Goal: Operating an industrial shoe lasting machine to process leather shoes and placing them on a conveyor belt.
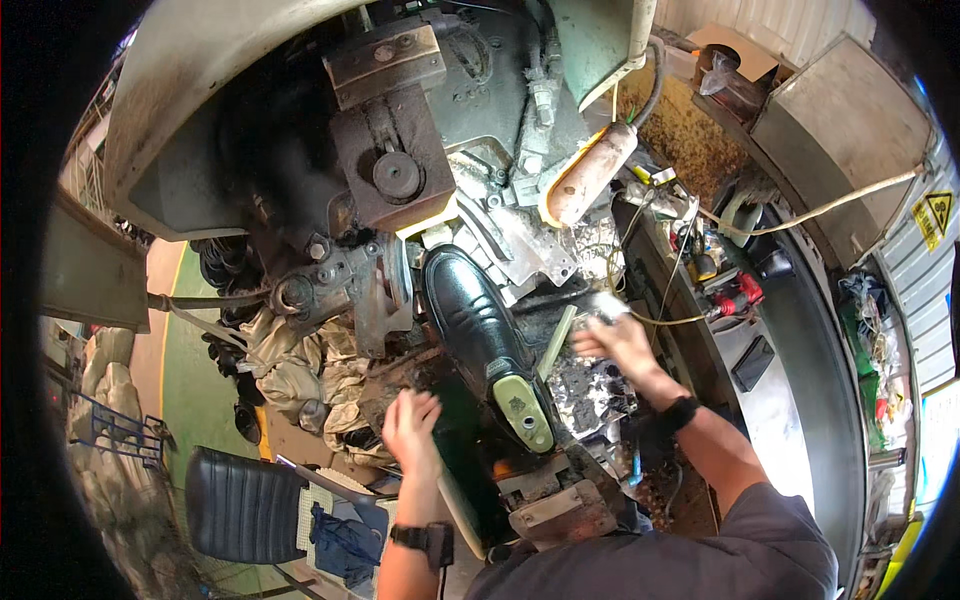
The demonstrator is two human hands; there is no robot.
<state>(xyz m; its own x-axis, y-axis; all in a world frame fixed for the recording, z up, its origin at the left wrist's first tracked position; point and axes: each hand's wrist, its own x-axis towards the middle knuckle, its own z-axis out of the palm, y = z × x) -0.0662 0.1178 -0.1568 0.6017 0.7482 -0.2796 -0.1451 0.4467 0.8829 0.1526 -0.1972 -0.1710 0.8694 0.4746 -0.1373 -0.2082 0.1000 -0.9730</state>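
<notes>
A black leather shoe (470,310) sits on a pale green shoe last (522,410), toe pointing away from me, in the middle of the machine. My left hand (408,428) hovers to the left of the shoe's heel, apart from it, its fingers loosely bent and holding nothing that I can see. On the other side, my right hand (625,345) is open, fingers stretched toward the shoe. A bright white patch at its thumb side is too washed out to make out. Between that hand and the shoe stands a pale green bar (556,342).
Above the toe hangs a dark metal block (390,155). A lamp-like orange-rimmed housing (590,178) juts in at upper right. To the right, a bench holds a phone (753,362) and a red tool (738,295). A black chair (243,503) and cloth bundles (290,370) stand left.
</notes>
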